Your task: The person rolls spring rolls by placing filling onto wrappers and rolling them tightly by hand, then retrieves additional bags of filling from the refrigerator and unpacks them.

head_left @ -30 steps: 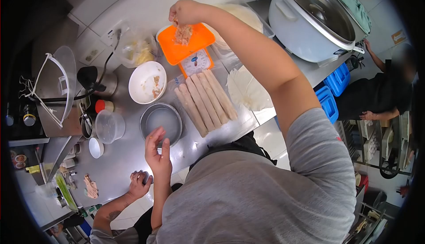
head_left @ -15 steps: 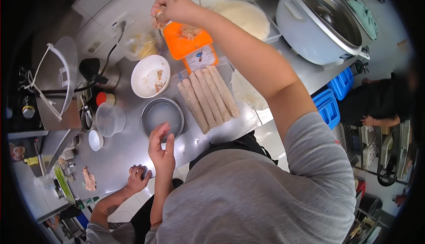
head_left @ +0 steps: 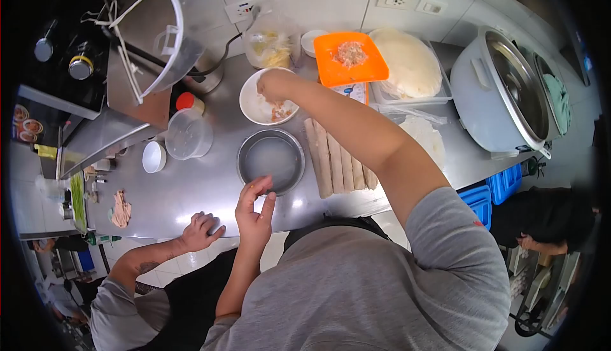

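Observation:
My right hand reaches into a white bowl, its fingers curled down; what they hold, if anything, is hidden. Bits of minced filling lie in the bowl beside it. Behind and to the right, a mound of the same filling rests on the orange tray of a kitchen scale. My left hand hovers at the near rim of a round metal pan of cloudy liquid, fingers apart and holding nothing. Several pale rolls lie side by side right of the pan.
Stacked round wrappers sit in a clear tray, with a large cooker beyond. Left are a plastic tub, a small white bowl and a red-lidded jar. A co-worker's hand rests at the counter's edge.
My right hand has moved from above the scale's tray into the white bowl. The filling on the tray now shows as a larger mound. The camera view has turned; my left hand stays by the pan.

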Motion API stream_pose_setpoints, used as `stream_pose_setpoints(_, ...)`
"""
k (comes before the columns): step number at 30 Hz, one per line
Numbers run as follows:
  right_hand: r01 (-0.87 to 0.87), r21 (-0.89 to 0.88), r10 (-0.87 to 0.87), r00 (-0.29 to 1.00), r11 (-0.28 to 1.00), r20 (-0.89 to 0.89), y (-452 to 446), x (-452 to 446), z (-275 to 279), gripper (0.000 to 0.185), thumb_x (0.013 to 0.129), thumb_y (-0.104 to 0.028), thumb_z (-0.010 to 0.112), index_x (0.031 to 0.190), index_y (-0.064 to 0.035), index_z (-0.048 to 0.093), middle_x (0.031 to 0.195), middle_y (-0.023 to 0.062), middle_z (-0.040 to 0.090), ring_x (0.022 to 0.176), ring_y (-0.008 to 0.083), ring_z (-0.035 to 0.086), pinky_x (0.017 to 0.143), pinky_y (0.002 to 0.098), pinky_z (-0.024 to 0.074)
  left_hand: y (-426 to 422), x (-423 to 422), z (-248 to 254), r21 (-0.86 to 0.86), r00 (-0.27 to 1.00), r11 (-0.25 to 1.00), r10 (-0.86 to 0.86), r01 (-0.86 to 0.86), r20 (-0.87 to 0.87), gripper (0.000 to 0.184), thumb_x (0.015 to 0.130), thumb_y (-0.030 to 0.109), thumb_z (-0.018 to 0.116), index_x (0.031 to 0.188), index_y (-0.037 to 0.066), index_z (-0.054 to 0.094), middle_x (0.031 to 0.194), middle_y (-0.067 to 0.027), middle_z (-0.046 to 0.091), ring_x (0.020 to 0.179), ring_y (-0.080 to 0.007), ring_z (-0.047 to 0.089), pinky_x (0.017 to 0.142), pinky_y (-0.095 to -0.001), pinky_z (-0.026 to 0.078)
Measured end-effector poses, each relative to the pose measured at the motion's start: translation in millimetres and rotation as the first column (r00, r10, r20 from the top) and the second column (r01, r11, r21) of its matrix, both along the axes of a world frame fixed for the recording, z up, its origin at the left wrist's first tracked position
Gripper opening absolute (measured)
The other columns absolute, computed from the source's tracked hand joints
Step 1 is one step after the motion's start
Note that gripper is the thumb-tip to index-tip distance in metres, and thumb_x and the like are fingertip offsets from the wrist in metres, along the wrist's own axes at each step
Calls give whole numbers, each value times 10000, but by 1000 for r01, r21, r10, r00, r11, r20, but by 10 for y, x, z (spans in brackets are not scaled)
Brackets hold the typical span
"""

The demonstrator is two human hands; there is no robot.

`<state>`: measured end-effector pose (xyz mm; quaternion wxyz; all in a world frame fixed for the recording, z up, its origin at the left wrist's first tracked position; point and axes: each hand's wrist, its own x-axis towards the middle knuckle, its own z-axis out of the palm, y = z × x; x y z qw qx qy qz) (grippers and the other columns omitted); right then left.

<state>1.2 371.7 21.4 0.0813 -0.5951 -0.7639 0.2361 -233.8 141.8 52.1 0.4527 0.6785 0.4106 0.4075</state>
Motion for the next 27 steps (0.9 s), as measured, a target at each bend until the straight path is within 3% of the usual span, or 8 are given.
stream_pose_setpoints(3,-60,131,56,998,990,34,20,-8,-297,259,736,-79,585,966,-87,703,919,150,678,879,285,649,774,372,502,-8,-16,-31,-15,1000,1000,3,-2,11,251,848,43,618,1097,12,609,1082,-134,610,970,-215,606,850,-308,468)
stream_pose_setpoints(8,106,340,-59,988,934,-145,-181,79,204,212,755,-85,565,919,-67,699,961,167,666,888,301,642,789,380,494,40,4,91,-1,1000,1000,-4,4,-18,264,839,34,619,1102,14,612,1083,-135,610,974,-218,609,849,-307,466)
stream_pose_setpoints(13,317,325,-230,933,891,-278,-587,1043,944,203,747,-162,594,890,-48,683,898,161,666,782,307,639,723,402,499,90,-57,158,26,1000,999,19,-19,-6,264,838,34,620,1102,18,616,1084,-134,609,970,-219,611,849,-310,468)
stream_pose_setpoints(18,256,481,-371,915,838,158,-763,1766,423,368,736,-306,645,981,-32,626,891,179,650,823,339,621,752,421,494,18,7,49,-3,1000,1000,29,-29,-10,265,840,33,619,1104,16,613,1081,-135,608,967,-220,612,855,-311,469)
stream_pose_setpoints(21,170,508,-327,915,844,236,-592,1711,58,360,767,-300,644,1019,-45,609,859,166,647,808,342,624,742,390,497,-61,172,92,-16,1000,1000,20,-20,-8,265,839,31,621,1103,16,612,1079,-133,609,971,-218,610,855,-312,471)
stream_pose_setpoints(24,426,253,-420,904,869,-78,-592,1527,246,219,799,-222,618,920,-40,601,842,134,648,727,272,609,693,349,489,-155,373,44,23,999,1000,5,-4,-50,259,844,42,621,1102,18,612,1077,-131,610,976,-215,605,857,-314,471)
stream_pose_setpoints(26,278,-234,-363,689,932,-627,-638,1727,433,165,824,-165,601,928,-36,598,838,111,651,735,168,615,651,291,486,-204,516,49,79,997,997,8,-2,-78,259,845,45,619,1102,20,614,1078,-129,611,974,-212,602,858,-314,470)
stream_pose_setpoints(27,276,-162,-303,613,947,-729,-811,1786,595,149,826,-137,605,933,-33,595,837,91,644,715,138,603,642,273,481,-260,603,32,87,996,996,1,7,-93,258,845,46,618,1102,21,614,1078,-128,612,973,-211,601,858,-313,469)
